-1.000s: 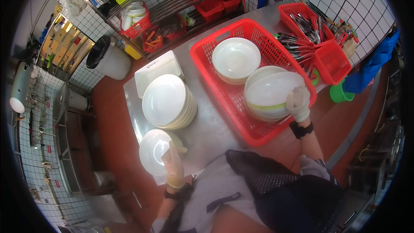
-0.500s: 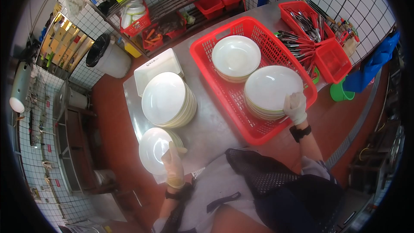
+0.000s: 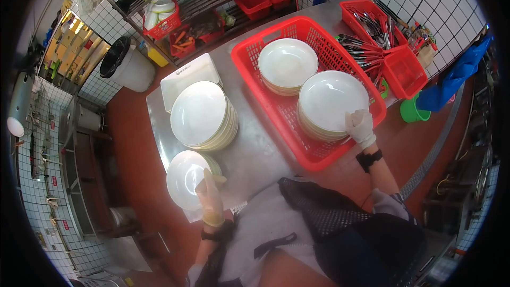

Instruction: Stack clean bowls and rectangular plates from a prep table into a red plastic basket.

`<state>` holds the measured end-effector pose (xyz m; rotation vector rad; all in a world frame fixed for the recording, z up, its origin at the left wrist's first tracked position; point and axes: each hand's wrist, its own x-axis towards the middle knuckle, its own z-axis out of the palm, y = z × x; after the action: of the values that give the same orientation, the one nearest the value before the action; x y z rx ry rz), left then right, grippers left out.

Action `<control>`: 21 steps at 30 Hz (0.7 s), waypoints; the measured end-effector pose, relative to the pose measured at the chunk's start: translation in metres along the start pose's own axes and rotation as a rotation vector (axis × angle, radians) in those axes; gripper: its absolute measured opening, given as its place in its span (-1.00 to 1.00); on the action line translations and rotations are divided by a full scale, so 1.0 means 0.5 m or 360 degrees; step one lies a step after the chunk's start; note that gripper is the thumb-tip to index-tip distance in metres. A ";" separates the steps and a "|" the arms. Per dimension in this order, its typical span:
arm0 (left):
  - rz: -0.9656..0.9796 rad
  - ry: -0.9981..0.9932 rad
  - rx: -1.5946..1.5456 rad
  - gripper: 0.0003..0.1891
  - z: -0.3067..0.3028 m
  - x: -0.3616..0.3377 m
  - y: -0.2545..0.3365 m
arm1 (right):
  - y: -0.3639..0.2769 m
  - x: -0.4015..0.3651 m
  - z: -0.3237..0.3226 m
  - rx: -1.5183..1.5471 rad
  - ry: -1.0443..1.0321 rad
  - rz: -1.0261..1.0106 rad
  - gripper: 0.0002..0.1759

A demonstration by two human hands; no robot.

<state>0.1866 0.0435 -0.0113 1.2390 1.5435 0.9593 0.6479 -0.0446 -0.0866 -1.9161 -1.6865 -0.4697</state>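
My gloved left hand (image 3: 210, 196) is at the right edge of a small stack of white bowls (image 3: 186, 180) near the table's front left corner, thumb and fingers apart. Behind it stands a tall stack of larger white bowls (image 3: 198, 114). In the red perforated basket (image 3: 281, 118) sit two more stacks, one of round bowls (image 3: 288, 64) at the back and one of wider plates (image 3: 333, 100) at the front. My gloved right hand (image 3: 361, 126) touches the near right rim of the wider stack, its fingers curled; their tips are partly hidden.
The steel table (image 3: 255, 154) also bears white rectangular trays (image 3: 186, 77) at the back left. Red bins of cutlery (image 3: 372, 24) and an empty red bin (image 3: 405, 73) stand at the right. Beyond are a shelf rack, a lined waste bin (image 3: 130, 66) and a green bucket (image 3: 413, 109).
The view has shifted slightly, so the table and its contents appear a little higher and further left. My right hand has moved slightly inward over the rim of the wider stack.
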 end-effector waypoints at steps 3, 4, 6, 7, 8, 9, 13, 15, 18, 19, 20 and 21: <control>0.0008 0.0054 -0.0089 -0.40 -0.008 0.005 -0.012 | 0.000 -0.008 0.001 -0.0067 0.0006 0.0030 -0.65; 0.0001 0.0071 -0.0142 -0.40 -0.011 0.008 -0.019 | -0.003 -0.007 0.000 -0.0072 0.0008 0.0026 -0.65; 0.0016 0.0056 -0.0135 -0.40 -0.020 0.007 -0.013 | -0.011 -0.008 -0.003 -0.0032 0.0061 0.0037 -0.62; 0.0029 0.0041 -0.0113 -0.40 -0.027 0.005 -0.011 | -0.014 -0.013 -0.002 -0.0034 0.0057 0.0032 -0.62; 0.0029 0.0043 -0.0120 -0.40 -0.032 0.006 -0.011 | -0.013 -0.014 0.000 0.0008 0.0047 0.0096 -0.61; 0.0008 0.0042 -0.0091 -0.39 -0.036 0.007 -0.011 | -0.011 -0.013 0.001 0.0049 0.0038 0.0156 -0.59; 0.0038 0.0060 -0.0032 -0.38 -0.052 0.008 -0.028 | -0.004 -0.013 0.002 0.0080 -0.0019 0.0173 -0.57; 0.0086 0.0111 -0.0025 -0.39 -0.056 0.011 -0.038 | -0.003 -0.017 0.003 0.0127 0.0010 0.0190 -0.58; 0.0092 0.0145 -0.0020 -0.39 -0.070 0.016 -0.053 | 0.001 -0.026 0.016 0.0194 0.0086 0.0242 -0.57; 0.0050 0.0130 -0.0026 -0.40 -0.076 0.017 -0.056 | 0.000 -0.029 0.015 0.0193 0.0093 0.0240 -0.57; 0.0064 0.0130 -0.0033 -0.40 -0.081 0.020 -0.057 | -0.002 -0.030 0.015 0.0092 0.0037 0.0228 -0.58; 0.0087 0.0118 -0.0029 -0.39 -0.084 0.022 -0.057 | -0.003 -0.027 0.013 -0.0011 -0.0021 0.0213 -0.58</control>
<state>0.1376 0.0476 -0.0278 1.2506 1.5613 1.0629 0.6437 -0.0512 -0.0992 -2.0259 -1.5542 -0.4121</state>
